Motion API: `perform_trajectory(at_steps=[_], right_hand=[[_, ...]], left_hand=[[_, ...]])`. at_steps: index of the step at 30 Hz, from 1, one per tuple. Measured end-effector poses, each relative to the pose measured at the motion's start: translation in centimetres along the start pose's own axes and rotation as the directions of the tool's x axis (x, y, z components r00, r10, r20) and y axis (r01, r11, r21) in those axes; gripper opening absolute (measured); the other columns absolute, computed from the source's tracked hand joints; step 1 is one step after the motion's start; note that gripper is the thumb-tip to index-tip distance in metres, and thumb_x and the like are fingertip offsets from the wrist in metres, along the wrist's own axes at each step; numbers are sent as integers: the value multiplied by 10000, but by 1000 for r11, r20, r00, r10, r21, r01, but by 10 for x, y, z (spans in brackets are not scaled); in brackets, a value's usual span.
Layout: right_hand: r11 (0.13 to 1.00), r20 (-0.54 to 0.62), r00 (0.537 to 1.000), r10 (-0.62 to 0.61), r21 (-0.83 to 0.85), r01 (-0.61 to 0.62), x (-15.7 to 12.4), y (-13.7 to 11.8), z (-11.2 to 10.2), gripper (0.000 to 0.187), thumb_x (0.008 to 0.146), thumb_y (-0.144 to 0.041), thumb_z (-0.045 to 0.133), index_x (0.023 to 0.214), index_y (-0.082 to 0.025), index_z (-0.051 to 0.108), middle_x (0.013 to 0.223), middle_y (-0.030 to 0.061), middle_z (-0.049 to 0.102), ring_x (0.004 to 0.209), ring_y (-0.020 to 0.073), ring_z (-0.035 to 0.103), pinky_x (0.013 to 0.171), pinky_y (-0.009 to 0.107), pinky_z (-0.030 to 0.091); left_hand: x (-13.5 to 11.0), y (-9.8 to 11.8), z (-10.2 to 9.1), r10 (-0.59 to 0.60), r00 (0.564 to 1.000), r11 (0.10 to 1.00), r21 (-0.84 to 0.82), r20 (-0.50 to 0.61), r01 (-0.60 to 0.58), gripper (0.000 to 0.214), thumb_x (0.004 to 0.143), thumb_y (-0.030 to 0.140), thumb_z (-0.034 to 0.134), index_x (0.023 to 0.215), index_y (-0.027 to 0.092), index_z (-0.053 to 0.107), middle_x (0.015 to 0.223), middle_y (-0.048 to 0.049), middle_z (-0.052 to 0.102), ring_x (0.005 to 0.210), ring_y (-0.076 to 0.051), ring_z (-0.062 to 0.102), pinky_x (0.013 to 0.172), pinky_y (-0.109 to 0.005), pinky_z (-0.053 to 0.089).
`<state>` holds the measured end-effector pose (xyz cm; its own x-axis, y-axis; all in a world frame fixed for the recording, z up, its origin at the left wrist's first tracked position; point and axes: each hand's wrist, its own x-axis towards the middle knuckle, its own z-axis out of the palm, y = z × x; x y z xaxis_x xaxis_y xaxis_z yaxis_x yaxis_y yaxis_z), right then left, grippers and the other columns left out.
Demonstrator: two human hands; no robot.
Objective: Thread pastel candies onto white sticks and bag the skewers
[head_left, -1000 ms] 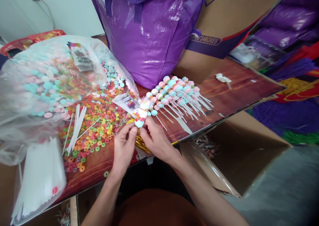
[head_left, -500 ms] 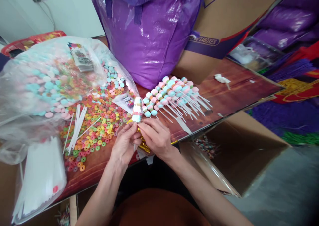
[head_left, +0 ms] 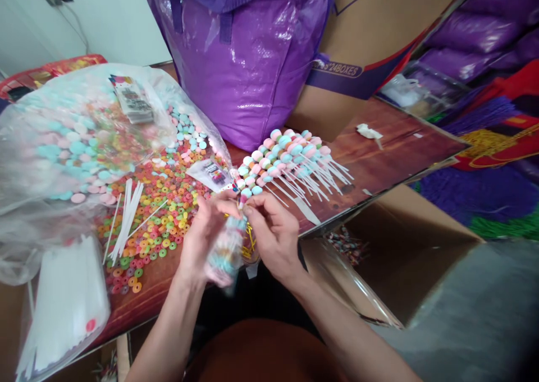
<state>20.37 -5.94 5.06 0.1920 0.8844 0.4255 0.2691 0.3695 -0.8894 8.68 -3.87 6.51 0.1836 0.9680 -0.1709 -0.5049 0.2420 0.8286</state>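
Note:
My left hand (head_left: pixel 201 230) and my right hand (head_left: pixel 273 230) meet over the table's front edge, both pinched on a wrapped candy skewer (head_left: pixel 225 253). The skewer hangs blurred, its candy end pointing down toward me between my wrists. Gold twist ties (head_left: pixel 248 242) lie just under my hands. Behind my hands lies a row of pastel candy skewers (head_left: pixel 290 157) with white sticks. Loose white sticks (head_left: pixel 126 213) rest on a spread of coloured ring candies (head_left: pixel 164 202) to the left.
A big clear bag of pastel candies (head_left: pixel 71 135) fills the left. A stack of white wrappers (head_left: pixel 63 298) lies at the front left. A purple bag (head_left: pixel 248 62) stands at the back. An open cardboard box (head_left: pixel 404 258) sits right of the table.
The wrapped skewer has flipped over: its candy end pointed up and away from me before, and now hangs down toward me. Both hands have risen slightly.

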Motion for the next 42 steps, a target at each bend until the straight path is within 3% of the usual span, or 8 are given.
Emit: perform_trajectory(at_steps=[6, 10, 14, 18, 25, 29, 35, 42], right_hand=[[982, -35, 982, -186, -44, 185, 4, -9, -8, 124, 905, -128, 551, 854, -201, 638, 801, 16, 625, 761, 148, 585, 708, 286, 489], [977, 21, 985, 170, 126, -171, -12, -2, -19, 166, 945, -224, 539, 875, -198, 687, 808, 18, 671, 747, 142, 620, 699, 269, 514], [859, 87, 880, 467, 190, -475, -47, 8, -39, 157, 898, -320, 644, 846, -183, 697, 683, -11, 623, 581, 101, 532, 546, 215, 449], [787, -215, 777, 592, 365, -498, -85, 30, -73, 176, 816, -351, 750, 883, -193, 713, 692, -9, 622, 571, 82, 494, 511, 194, 408], [723, -594, 414, 690, 594, -353, -95, 84, -150, 337, 525, -305, 889, 759, -156, 698, 727, 17, 647, 537, 77, 481, 448, 204, 372], [860, -668, 542, 511, 390, -329, -78, 76, -134, 269, 679, -322, 821, 876, -176, 711, 746, -6, 644, 524, 70, 467, 478, 216, 366], [944, -266, 917, 298, -63, -325, -42, 44, -61, 150, 902, -317, 633, 970, -195, 691, 846, 24, 678, 728, 145, 611, 671, 278, 493], [973, -2, 977, 212, -93, -211, 0, 36, 14, 165, 883, -281, 601, 986, -190, 691, 949, 50, 705, 786, 162, 605, 710, 278, 485]], left_hand=[[-5, -8, -6, -3, 998, 974, 226, -60, 16, 369, 816, 545, 695, 720, 192, 740, 768, -27, 677, 795, -163, 588, 777, -278, 481], [-2, -24, 0, -46, 999, 968, 246, 3, 44, 200, 796, 369, 753, 784, 169, 737, 787, -19, 678, 770, -144, 593, 784, -280, 471], [-3, -41, 16, 93, 994, 854, 509, 55, -108, 157, 758, 240, 750, 647, 174, 660, 680, 14, 595, 674, -121, 543, 687, -259, 430], [19, -36, 18, 47, 934, 715, 641, 355, -279, 131, 804, 248, 705, 684, 196, 698, 731, -16, 652, 735, -154, 584, 712, -272, 427], [122, -10, -35, 256, 963, 88, 990, 82, -108, 109, 698, 189, 752, 741, 202, 652, 826, -36, 652, 780, -198, 569, 720, -293, 396], [140, -13, -46, 237, 971, -48, 998, 38, -28, 73, 757, 198, 678, 694, 206, 641, 735, -24, 640, 709, -185, 555, 682, -295, 367], [106, 0, -37, 374, 928, 294, 948, 5, -124, 111, 783, 251, 672, 692, 191, 652, 644, 11, 615, 577, -129, 500, 628, -270, 359], [37, -12, -15, 465, 884, 619, 730, -44, -290, 122, 743, 260, 773, 736, 188, 675, 754, -7, 622, 665, -119, 545, 624, -222, 398]])
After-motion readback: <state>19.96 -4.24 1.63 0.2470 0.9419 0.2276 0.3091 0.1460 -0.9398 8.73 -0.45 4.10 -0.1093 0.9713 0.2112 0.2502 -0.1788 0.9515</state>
